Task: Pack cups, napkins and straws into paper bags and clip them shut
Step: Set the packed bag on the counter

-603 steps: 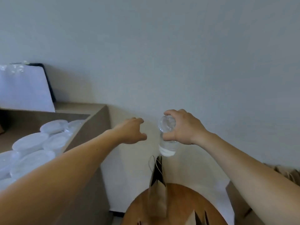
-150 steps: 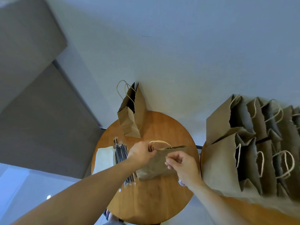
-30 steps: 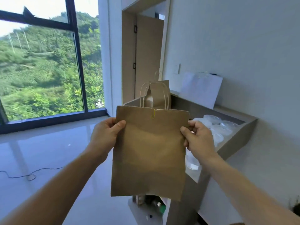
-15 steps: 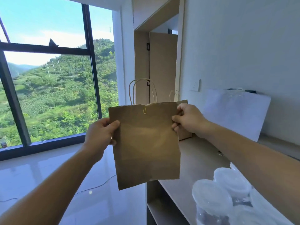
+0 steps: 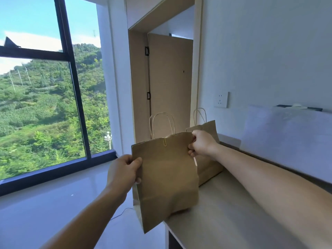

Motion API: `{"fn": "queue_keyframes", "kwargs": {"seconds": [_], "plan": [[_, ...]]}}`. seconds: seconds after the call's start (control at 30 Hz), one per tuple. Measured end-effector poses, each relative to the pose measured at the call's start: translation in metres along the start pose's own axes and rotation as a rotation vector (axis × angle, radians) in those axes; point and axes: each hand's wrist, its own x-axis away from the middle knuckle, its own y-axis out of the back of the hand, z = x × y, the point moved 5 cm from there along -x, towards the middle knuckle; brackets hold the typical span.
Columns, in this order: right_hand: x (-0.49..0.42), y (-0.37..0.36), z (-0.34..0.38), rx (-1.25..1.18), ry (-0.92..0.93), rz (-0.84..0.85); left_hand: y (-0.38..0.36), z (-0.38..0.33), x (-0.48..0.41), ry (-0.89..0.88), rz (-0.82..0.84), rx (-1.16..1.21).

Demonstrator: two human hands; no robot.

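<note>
I hold a brown paper bag (image 5: 167,178) upright by both side edges. A yellow paper clip (image 5: 164,142) pins its top shut below the twine handles. My left hand (image 5: 124,171) grips the left edge. My right hand (image 5: 202,145) pinches the top right corner. The bag's right bottom touches the beige counter (image 5: 224,212), while its left bottom corner hangs past the counter's end. A second brown paper bag (image 5: 209,166) stands on the counter right behind it.
A white sheet (image 5: 287,139) leans against the wall along the counter's back. A wall socket (image 5: 221,99) sits above it. A brown door (image 5: 168,83) stands beyond the counter's far end. A large window (image 5: 45,96) and glossy floor (image 5: 53,203) lie to the left.
The clipped bag has moved forward and down until its bottom met the counter's end, in front of the other bag. The lidded cups have dropped out of view.
</note>
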Motion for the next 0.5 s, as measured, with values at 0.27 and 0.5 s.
{"fn": "queue_keyframes", "kwargs": {"seconds": [0.27, 0.5], "plan": [[-0.064, -0.008, -0.008, 0.322, 0.063, -0.193, -0.033, 0.025, -0.058, 0.019, -0.011, 0.004], [-0.079, 0.008, -0.014, 0.453, 0.118, -0.324, -0.053, 0.027, -0.067, 0.011, 0.036, 0.076]]}}
